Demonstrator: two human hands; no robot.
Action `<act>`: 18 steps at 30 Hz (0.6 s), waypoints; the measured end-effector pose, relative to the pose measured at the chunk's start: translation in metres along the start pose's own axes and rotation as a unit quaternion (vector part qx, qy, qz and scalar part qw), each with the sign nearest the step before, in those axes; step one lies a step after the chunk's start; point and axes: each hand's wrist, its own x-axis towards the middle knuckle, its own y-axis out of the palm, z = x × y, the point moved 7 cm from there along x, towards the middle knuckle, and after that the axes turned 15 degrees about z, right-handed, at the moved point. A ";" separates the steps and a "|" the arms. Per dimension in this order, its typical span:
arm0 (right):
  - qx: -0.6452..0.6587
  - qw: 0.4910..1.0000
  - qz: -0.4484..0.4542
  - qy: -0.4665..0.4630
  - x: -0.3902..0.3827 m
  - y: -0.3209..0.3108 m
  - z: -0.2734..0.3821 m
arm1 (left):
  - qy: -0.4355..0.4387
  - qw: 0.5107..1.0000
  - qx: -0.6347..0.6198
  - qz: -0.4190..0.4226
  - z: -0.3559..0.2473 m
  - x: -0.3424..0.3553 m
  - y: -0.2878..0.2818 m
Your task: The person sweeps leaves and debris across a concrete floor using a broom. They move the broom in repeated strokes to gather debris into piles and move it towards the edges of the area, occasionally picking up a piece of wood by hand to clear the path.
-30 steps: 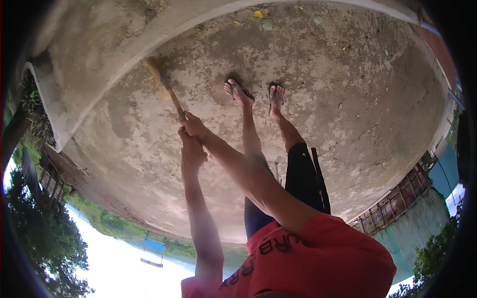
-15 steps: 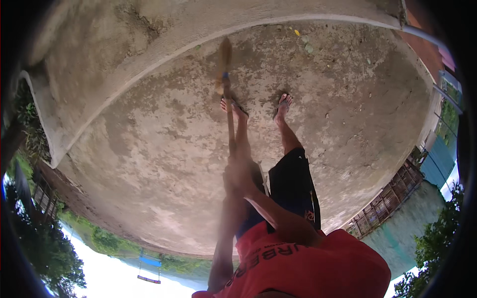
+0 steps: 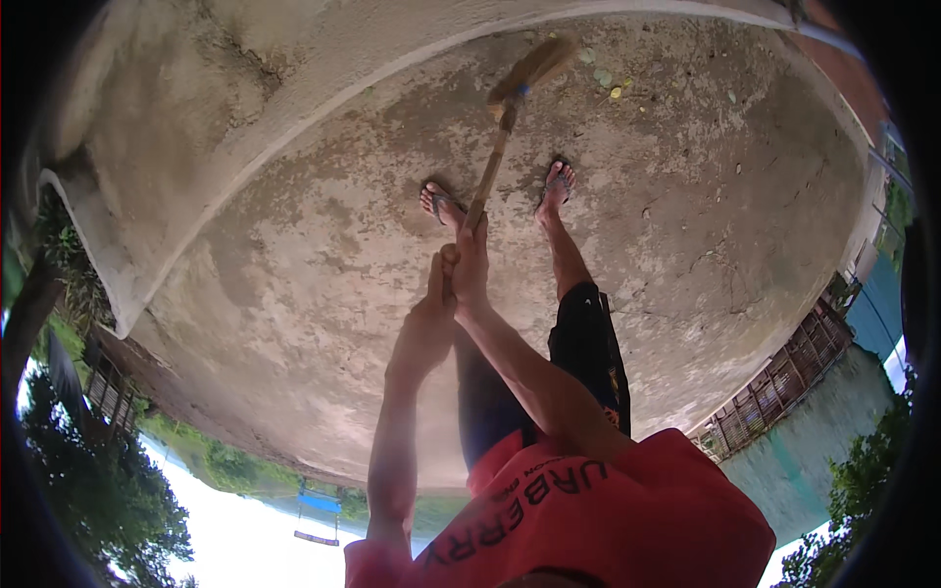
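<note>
I grip a long-handled broom (image 3: 495, 162) with both hands. My right hand (image 3: 470, 257) is wrapped round the handle higher up, and my left hand (image 3: 432, 302) holds it just below, close against the right one, its fingers partly hidden. The straw broom head (image 3: 527, 69), with a blue binding, is slightly blurred over the concrete ground beyond my feet, near a few green and yellow leaves (image 3: 608, 80). My feet in flip-flops (image 3: 436, 201) stand apart, either side of the handle's line.
A low curved concrete ledge (image 3: 274, 108) runs round the far side and left. A pipe (image 3: 828, 39) lies at the upper right. Beyond the concrete's edges are plants (image 3: 64, 245), trees (image 3: 98, 480), a railing (image 3: 774, 382), a greenish wall (image 3: 814, 441) and a blue hanging seat (image 3: 319, 503).
The broom head has swung from the upper left, past my left foot, to the upper right beyond my feet. Both hands have moved right with the handle, keeping their hold.
</note>
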 end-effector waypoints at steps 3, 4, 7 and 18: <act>0.026 0.996 0.068 0.047 -0.063 0.036 -0.016 | -0.118 0.993 0.017 -0.012 -0.014 -0.073 0.020; 0.051 0.991 0.089 0.086 -0.078 0.038 -0.031 | -0.185 0.983 0.010 -0.007 -0.023 -0.089 0.019; 0.107 0.961 0.086 0.238 -0.058 0.033 -0.119 | -0.313 0.949 -0.015 -0.023 -0.013 -0.086 0.004; -0.101 0.990 0.058 0.075 0.005 -0.039 -0.005 | -0.228 0.971 0.072 -0.030 0.029 0.027 0.060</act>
